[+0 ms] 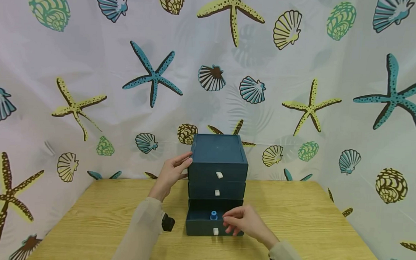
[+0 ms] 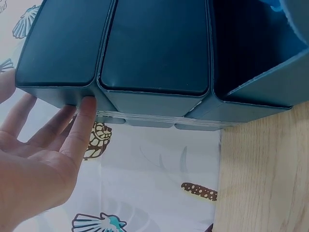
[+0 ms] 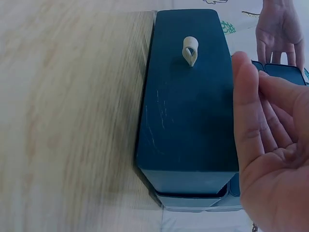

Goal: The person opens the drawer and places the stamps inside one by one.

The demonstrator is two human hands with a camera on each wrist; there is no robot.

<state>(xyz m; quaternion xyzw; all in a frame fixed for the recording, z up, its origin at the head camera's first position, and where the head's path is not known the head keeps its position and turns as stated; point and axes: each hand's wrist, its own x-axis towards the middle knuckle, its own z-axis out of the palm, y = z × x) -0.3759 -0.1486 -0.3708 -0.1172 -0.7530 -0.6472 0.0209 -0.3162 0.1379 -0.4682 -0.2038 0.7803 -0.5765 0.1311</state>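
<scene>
A dark blue cabinet of stacked drawers [image 1: 217,171] stands on the table, its bottom drawer [image 1: 201,228] pulled out. Inside that drawer is a small bright blue object [image 1: 214,215], with a round top and a wider base; its exact kind is unclear. My left hand [image 1: 170,176] rests against the cabinet's upper left side, fingertips touching the wall in the left wrist view. Over the drawer's right front edge hovers my right hand [image 1: 244,222], thumb and index finger close together. Nothing shows between those fingers in the right wrist view.
Each drawer front has a pale loop tab [image 1: 216,231]. Under the cabinet is a light wooden table [image 1: 281,209]. A white cloth [image 1: 209,103] printed with starfish and shells hangs behind and at both sides.
</scene>
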